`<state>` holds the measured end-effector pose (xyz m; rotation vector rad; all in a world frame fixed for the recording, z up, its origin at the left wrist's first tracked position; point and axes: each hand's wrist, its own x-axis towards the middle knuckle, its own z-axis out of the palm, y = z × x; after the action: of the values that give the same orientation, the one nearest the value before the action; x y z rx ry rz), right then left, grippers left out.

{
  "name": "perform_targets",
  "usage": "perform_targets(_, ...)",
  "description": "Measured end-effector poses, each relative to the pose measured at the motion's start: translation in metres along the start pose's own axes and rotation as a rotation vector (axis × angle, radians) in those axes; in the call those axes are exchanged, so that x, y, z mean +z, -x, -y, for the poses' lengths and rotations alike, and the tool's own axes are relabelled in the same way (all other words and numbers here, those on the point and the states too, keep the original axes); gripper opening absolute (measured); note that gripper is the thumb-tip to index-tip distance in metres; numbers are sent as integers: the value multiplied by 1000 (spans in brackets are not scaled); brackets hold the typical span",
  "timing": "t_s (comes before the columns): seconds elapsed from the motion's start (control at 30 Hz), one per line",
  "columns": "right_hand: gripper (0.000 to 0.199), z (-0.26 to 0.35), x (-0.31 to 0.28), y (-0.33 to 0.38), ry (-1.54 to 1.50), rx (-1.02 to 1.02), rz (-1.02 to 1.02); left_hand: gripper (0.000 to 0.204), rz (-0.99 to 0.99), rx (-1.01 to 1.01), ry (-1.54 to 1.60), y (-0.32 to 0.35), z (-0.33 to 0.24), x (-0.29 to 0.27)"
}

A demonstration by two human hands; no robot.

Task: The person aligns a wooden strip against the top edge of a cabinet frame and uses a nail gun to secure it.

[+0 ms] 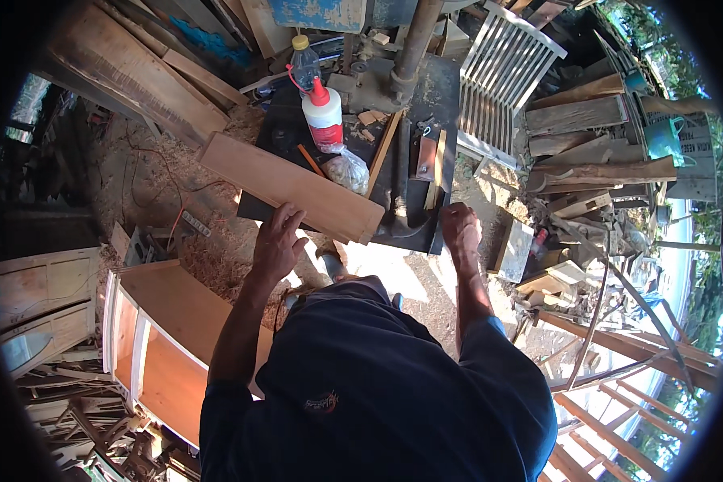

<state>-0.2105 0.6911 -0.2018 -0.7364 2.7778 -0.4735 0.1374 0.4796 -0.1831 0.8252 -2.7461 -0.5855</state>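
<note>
A long flat wooden board (289, 186) lies slantwise across the near left of a dark work table (435, 205), its left end jutting past the tabletop. My left hand (278, 241) touches the board's near edge, fingertips on the wood and thumb apart. By the table's right front corner, my right hand (461, 228) is closed; what it holds, if anything, is hidden. Behind the board stand a white glue bottle (324, 120) with a red cap and a clear plastic bag (347, 170) of small contents. A pencil-like orange stick (310, 160) lies beside them.
On the table are a clear bottle with a yellow cap (304, 60), a thin wooden strip (384, 153), a brown flat piece (426, 158) and a metal post (414, 48). A slatted frame (502, 76) leans behind. A wooden cabinet (193, 301) stands left; stacked planks (586, 120) lie right.
</note>
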Motion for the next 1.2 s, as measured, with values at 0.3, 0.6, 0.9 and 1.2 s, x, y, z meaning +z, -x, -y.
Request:
perform_targets(0.3, 56, 173, -12, 83, -146, -1019, -31, 56, -102, -201, 328, 28, 5, 15)
perform_targets(0.6, 43, 100, 0, 37, -60, -780, -95, 31, -231, -625, 797, 84, 24, 17)
perform_targets(0.9, 38, 12, 4, -20, 145, -127, 46, 29, -160, -670, 933, 90, 12, 3)
perform_targets(1.2, 25, 61, -111, 9, -995, -167, 149, 28, -114, -615, 984, 70, -1, -16)
